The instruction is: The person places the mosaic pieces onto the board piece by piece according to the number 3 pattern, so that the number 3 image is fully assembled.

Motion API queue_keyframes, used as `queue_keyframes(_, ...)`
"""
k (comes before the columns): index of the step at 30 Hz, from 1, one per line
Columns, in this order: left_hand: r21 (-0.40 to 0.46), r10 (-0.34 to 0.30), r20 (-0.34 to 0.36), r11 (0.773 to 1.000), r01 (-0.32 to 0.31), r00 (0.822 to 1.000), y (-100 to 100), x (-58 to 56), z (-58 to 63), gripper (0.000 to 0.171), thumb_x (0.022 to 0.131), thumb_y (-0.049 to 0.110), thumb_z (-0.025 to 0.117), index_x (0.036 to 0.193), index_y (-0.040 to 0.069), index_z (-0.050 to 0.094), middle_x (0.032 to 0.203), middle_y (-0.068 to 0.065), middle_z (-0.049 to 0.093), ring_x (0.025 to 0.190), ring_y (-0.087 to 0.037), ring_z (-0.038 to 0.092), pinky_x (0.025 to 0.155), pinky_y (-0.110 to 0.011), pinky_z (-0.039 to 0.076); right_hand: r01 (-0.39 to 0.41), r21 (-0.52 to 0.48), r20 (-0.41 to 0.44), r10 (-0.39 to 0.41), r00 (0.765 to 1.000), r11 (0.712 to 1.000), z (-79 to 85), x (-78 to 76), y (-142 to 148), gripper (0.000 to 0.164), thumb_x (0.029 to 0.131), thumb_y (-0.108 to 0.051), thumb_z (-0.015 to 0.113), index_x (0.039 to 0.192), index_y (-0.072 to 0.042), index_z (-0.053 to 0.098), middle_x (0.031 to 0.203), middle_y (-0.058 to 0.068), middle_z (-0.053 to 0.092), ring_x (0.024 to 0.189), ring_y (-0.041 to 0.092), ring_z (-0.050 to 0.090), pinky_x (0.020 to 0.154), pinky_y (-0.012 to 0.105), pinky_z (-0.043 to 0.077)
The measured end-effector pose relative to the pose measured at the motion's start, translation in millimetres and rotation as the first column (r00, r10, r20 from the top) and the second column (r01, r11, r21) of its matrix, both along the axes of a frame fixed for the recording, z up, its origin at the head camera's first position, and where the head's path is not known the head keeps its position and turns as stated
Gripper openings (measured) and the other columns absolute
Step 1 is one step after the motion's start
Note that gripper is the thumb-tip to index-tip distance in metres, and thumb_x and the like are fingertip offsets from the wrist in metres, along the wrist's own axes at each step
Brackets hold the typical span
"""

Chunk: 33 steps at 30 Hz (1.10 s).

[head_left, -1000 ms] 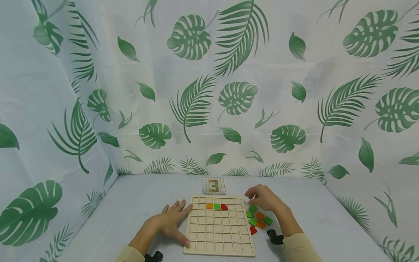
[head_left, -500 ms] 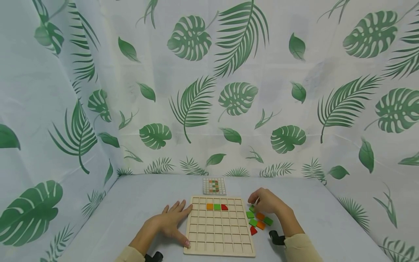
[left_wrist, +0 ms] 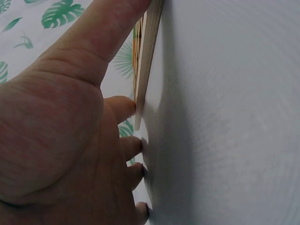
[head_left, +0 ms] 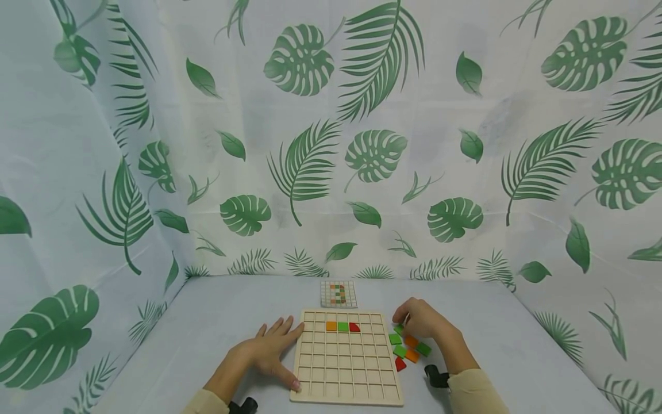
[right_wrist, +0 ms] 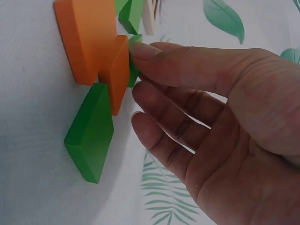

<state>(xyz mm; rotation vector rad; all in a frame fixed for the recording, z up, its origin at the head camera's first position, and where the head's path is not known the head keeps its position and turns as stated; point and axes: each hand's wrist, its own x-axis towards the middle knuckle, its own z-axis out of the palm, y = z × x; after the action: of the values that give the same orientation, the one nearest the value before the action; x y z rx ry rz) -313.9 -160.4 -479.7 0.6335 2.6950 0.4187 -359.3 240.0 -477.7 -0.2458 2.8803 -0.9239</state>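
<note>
My left hand lies spread along the left side of a wooden grid board. Its thumb rests on the near left corner, and in the left wrist view a fingertip meets the board's edge. In the board's second row sit an orange square tile, a green square tile and a red quarter-round tile. Right of the board, my right hand pinches a loose green tile between thumb and bent fingers. That tile stays low among the others, partly covered by the thumb.
Several loose tiles lie just right of the board, among them an orange tile, a darker green tile and a red quarter-round piece. Behind the board lies a pattern card. A leaf-print curtain rises behind the table.
My right hand has come slightly down and to the right, its fingers closing on the far green tile. The left hand and board have stayed put.
</note>
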Motion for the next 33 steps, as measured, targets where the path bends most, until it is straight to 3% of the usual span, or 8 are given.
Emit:
queue_keyframes(17, -0.005, 0.001, -0.005, 1.0, -0.001, 1.0, 0.5, 0.3, 0.3, 0.131, 0.063, 0.074, 0.087, 0.167, 0.022, 0.026, 0.175, -0.016, 0.014, 0.163, -0.04, 0.009, 0.127, -0.07, 0.006, -0.01, 0.036, -0.043, 0.012, 0.999, 0.999, -2.7, -1.5, -1.1, 0.017, 0.082, 0.003, 0.079, 0.084, -0.011, 0.07, 0.081, 0.002, 0.064, 0.071, 0.02, 0.058, 0.064, 0.032, 0.053)
queue_keyframes(33, 0.01, -0.003, -0.007, 1.0, 0.003, 1.0, -0.2, 0.0, -1.0, 0.131, 0.063, 0.073, 0.087, 0.167, 0.022, 0.027, 0.175, -0.016, 0.014, 0.163, -0.04, 0.008, 0.127, -0.07, 0.006, 0.037, 0.006, -0.063, -0.037, 0.997, 0.999, -2.5, -3.8, -1.3, 0.016, 0.08, 0.001, 0.084, 0.083, -0.012, 0.075, 0.08, 0.0, 0.068, 0.072, 0.018, 0.06, 0.067, 0.033, 0.056)
